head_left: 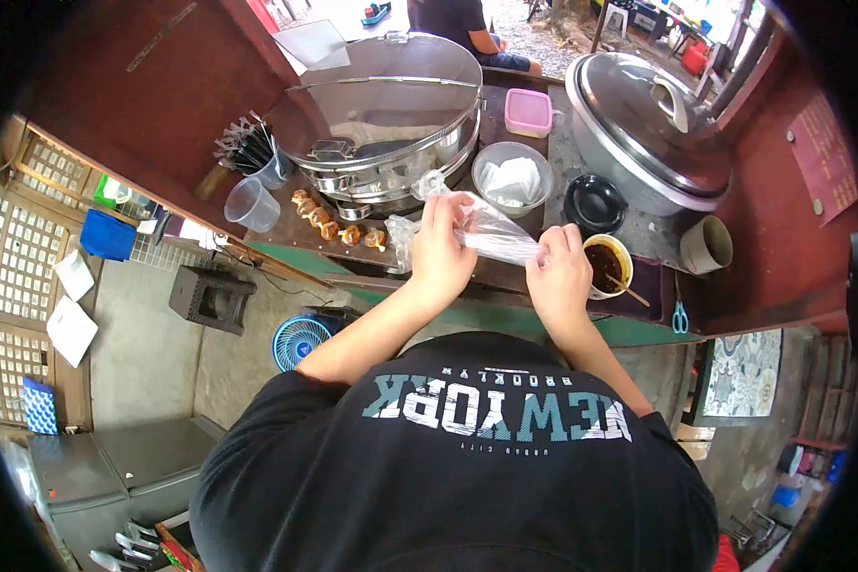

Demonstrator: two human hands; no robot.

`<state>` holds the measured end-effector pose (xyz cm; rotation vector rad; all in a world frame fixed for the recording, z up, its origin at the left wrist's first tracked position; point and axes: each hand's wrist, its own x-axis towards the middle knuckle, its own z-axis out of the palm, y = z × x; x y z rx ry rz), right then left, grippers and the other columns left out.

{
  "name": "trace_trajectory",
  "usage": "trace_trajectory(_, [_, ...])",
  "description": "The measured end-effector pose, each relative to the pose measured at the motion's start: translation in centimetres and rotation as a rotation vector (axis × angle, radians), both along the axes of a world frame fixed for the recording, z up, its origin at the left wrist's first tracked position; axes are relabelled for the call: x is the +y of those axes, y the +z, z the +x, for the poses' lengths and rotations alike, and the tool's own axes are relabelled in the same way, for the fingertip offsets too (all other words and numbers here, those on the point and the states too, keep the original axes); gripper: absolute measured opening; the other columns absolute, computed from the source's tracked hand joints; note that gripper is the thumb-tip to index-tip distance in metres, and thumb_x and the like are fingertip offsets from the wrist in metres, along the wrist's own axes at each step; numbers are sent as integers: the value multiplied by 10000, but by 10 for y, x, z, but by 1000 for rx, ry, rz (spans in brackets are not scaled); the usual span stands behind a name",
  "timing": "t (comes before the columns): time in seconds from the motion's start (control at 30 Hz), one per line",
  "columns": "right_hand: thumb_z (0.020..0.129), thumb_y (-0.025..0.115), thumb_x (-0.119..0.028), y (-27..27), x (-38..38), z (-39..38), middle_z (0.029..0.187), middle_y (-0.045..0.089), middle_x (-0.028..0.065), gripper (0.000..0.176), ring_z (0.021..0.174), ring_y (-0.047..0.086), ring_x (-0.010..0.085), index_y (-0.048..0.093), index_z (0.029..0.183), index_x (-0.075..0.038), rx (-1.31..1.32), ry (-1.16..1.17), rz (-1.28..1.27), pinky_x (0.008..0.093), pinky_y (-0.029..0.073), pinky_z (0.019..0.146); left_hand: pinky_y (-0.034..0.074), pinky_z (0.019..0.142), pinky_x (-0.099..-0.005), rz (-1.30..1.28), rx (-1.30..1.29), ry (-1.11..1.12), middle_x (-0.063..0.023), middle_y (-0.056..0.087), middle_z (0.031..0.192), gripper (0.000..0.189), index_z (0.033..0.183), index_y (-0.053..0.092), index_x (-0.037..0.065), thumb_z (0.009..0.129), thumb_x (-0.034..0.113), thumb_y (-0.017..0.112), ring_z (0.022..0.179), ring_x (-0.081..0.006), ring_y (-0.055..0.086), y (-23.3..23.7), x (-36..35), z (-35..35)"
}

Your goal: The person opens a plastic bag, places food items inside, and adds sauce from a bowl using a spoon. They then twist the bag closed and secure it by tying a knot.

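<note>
A clear plastic bag (496, 238) is stretched between my hands above the front edge of the counter. My left hand (444, 243) grips one end of it, fingers bent around the plastic. At the other end, the fingers of my right hand (560, 269) pinch the gathered film. Just right of that hand is a tub of dark sauce (604, 262) with a wooden stick in it. More crumpled clear plastic (402, 244) lies beside my left hand. Behind the bag sits a clear bowl (512, 176) with white plastic in it.
A round steamer (391, 114) with a clear lid and a large lidded pot (643, 124) stand at the back. Several small orange-brown pieces (329, 230) line the left front. Black bowls (595, 202), a pink-lidded box (528, 112) and blue scissors (680, 316) are around. A person (453, 29) sits beyond.
</note>
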<state>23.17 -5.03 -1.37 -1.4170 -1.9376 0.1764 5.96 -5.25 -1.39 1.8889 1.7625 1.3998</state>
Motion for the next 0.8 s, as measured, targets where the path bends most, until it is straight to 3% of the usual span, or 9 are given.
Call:
trace_trajectory(0.1, [626, 634, -4, -1, 5, 7, 813, 500, 118, 180, 771, 550, 340, 498, 735, -48, 54, -13, -55, 432, 441, 664, 484, 689, -421, -71, -43, -86, -117, 494, 975, 476, 1079, 486, 96, 644, -61, 599, 825, -315, 568, -1, -7, 2])
trace_trajectory(0.3, [546, 611, 17, -11, 2, 11, 770, 502, 100, 220, 737, 545, 307, 522, 733, -55, -45, 229, 215, 413, 428, 646, 495, 695, -452, -24, 159, 112, -118, 487, 1036, 521, 1088, 496, 133, 616, -53, 610, 868, -347, 578, 8, -10, 6])
trace_trajectory(0.4, [532, 616, 5, -10, -1, 7, 752, 505, 94, 232, 719, 542, 295, 523, 735, -59, -28, 342, 279, 404, 419, 640, 488, 695, -460, -9, 206, 2, -129, 473, 1067, 515, 1094, 502, 143, 624, -37, 611, 876, -351, 573, 7, -13, 3])
trace_trajectory(0.53, [612, 625, -1, -4, 2, 7, 739, 501, 94, 187, 718, 546, 302, 515, 749, -64, -111, 165, 177, 395, 413, 642, 481, 689, -458, -25, 190, 97, -143, 462, 1081, 452, 1098, 507, 139, 688, -22, 608, 877, -354, 572, 10, -5, -9])
trace_trajectory(0.57, [677, 607, 12, -3, 2, 6, 735, 496, 106, 169, 742, 548, 328, 506, 797, -51, -127, 107, 82, 417, 420, 670, 479, 685, -456, -25, 161, 101, -145, 462, 1078, 434, 1098, 507, 137, 705, -20, 606, 874, -356, 571, 7, -5, -10])
trace_trajectory(0.63, [710, 591, 29, -6, 7, 3, 730, 496, 116, 183, 742, 542, 344, 500, 853, -41, 39, 32, 62, 425, 426, 687, 470, 679, -453, 22, 97, 118, -151, 454, 1106, 386, 1105, 507, 127, 757, -20, 584, 850, -357, 570, 3, -5, -10])
trace_trajectory(0.67, [726, 583, 37, -9, 9, 2, 727, 496, 120, 191, 742, 539, 353, 497, 881, -36, 122, -6, 53, 429, 428, 696, 481, 672, -417, 68, 113, 129, -140, 469, 1080, 376, 1115, 508, 113, 772, -23, 579, 809, -312, 576, 2, -4, -9])
trace_trajectory(0.73, [788, 559, 53, -15, 11, 3, 822, 542, 109, 216, 784, 575, 256, 488, 976, -25, 403, 38, -119, 345, 465, 715, 504, 659, -345, 157, 146, 152, -117, 501, 1028, 357, 1136, 510, 85, 802, -29, 568, 727, -223, 588, 1, -3, -8])
trace_trajectory(0.8, [812, 549, 54, -24, 16, 5, 882, 568, 96, 205, 815, 585, 188, 492, 995, -18, 769, 108, -304, 293, 475, 717, 502, 681, -335, 100, 122, 85, -116, 528, 972, 397, 1145, 512, 80, 777, -63, 548, 747, -205, 586, 3, -1, -11])
